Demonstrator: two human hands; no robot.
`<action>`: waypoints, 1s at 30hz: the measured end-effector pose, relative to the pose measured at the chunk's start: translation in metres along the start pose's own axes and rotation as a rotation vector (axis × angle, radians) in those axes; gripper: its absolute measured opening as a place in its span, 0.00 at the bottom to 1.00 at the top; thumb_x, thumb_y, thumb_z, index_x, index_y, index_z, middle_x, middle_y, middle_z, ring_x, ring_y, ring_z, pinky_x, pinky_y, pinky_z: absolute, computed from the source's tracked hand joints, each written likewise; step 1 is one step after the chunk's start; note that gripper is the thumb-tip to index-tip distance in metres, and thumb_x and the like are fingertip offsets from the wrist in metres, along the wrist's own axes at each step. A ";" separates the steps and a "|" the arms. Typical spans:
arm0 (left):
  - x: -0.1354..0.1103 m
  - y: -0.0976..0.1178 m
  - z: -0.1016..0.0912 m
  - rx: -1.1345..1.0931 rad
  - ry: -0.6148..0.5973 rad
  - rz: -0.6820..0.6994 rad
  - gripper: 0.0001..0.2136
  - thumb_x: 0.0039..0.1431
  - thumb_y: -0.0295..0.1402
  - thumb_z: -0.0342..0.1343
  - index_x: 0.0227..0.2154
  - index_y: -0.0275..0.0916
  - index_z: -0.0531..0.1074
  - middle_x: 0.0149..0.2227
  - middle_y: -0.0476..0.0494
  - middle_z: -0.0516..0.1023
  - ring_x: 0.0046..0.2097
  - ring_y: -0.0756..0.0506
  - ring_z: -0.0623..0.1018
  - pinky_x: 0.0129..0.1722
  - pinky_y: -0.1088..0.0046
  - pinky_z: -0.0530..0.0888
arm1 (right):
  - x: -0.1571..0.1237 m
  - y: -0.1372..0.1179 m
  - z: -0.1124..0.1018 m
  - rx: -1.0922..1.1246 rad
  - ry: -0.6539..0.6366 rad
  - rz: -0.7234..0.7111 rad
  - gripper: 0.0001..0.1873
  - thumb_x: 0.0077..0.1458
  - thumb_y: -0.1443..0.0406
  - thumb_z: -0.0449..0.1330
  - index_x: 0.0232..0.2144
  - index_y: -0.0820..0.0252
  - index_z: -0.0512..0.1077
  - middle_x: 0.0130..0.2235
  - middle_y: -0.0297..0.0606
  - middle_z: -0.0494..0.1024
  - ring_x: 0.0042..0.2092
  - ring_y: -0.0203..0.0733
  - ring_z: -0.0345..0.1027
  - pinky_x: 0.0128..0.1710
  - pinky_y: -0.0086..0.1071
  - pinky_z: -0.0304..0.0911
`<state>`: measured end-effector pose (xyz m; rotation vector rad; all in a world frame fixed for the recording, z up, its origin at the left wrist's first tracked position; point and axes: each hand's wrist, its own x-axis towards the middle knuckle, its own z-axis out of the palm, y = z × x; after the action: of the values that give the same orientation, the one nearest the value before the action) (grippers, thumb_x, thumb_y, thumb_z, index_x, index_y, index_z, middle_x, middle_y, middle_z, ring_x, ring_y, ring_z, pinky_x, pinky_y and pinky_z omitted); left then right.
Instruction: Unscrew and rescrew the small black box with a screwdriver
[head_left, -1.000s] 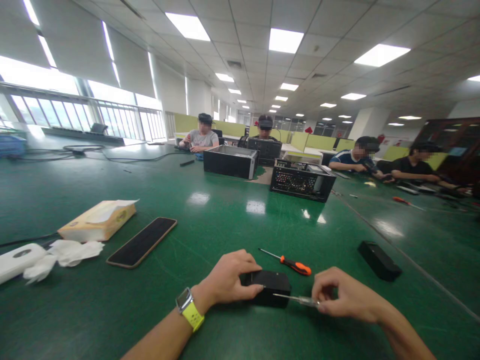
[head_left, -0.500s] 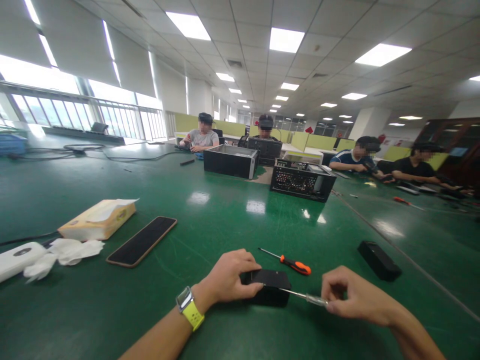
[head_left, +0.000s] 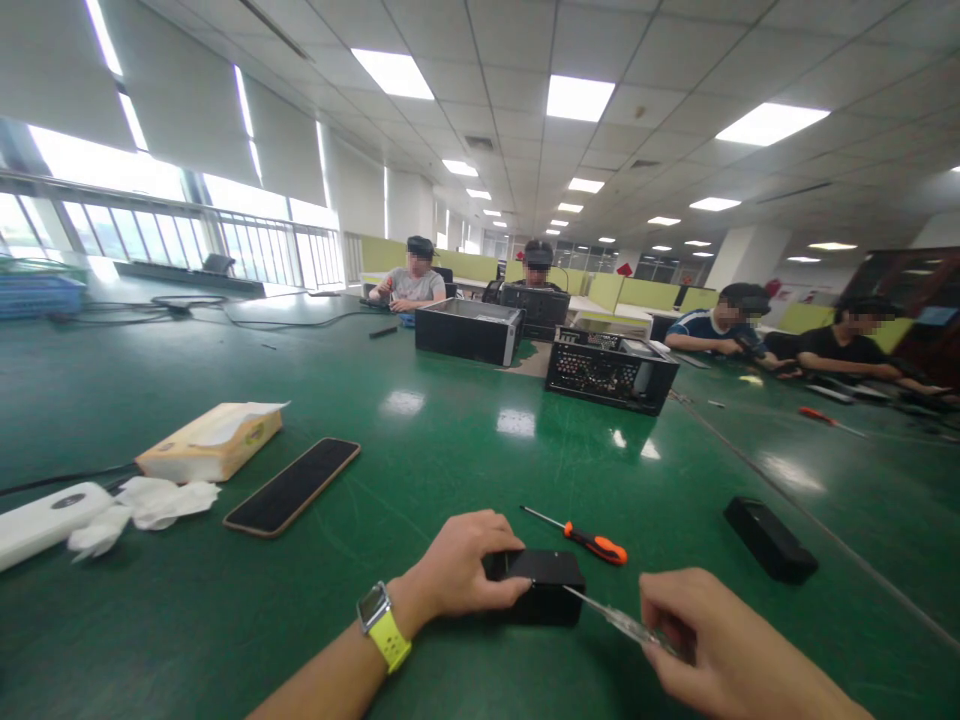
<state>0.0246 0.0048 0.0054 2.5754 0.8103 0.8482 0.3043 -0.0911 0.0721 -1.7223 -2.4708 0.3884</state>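
Head view: left fingers [head_left: 504, 595] clasp box [head_left: 553, 598], right fingers [head_left: 661, 592] slim screwdriver [head_left: 628, 625], orange screwdriver [head_left: 598, 545] beyond.

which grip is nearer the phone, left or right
Left. The left grip, on the black box, lies right of the phone; the right grip, around the clear-handled screwdriver, is farther right.

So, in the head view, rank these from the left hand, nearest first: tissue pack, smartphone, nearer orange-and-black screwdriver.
1. Nearer orange-and-black screwdriver: just right of the left hand.
2. Smartphone: on the left.
3. Tissue pack: farther left, beyond the smartphone.
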 end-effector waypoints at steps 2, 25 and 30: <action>0.000 0.000 0.000 -0.005 -0.003 -0.015 0.12 0.51 0.37 0.63 0.37 0.37 0.80 0.34 0.44 0.79 0.35 0.44 0.77 0.36 0.72 0.72 | 0.003 0.003 -0.001 -0.045 0.034 -0.027 0.03 0.49 0.69 0.55 0.24 0.58 0.65 0.26 0.32 0.70 0.29 0.37 0.60 0.30 0.30 0.52; -0.003 0.005 -0.001 -0.046 -0.026 -0.038 0.15 0.48 0.37 0.66 0.39 0.38 0.78 0.36 0.45 0.78 0.37 0.43 0.76 0.38 0.72 0.73 | 0.027 0.040 0.005 0.315 0.031 -0.119 0.16 0.61 0.54 0.57 0.36 0.56 0.80 0.33 0.36 0.74 0.36 0.42 0.66 0.37 0.33 0.58; -0.002 0.004 -0.002 -0.065 -0.029 -0.042 0.15 0.47 0.36 0.67 0.39 0.38 0.78 0.36 0.45 0.78 0.38 0.43 0.76 0.39 0.71 0.72 | 0.035 0.036 0.017 0.382 0.013 -0.124 0.19 0.64 0.53 0.52 0.41 0.54 0.80 0.36 0.37 0.77 0.40 0.44 0.69 0.42 0.35 0.60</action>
<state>0.0237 0.0001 0.0077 2.4996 0.8113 0.8099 0.3207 -0.0489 0.0444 -1.4076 -2.2887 0.7738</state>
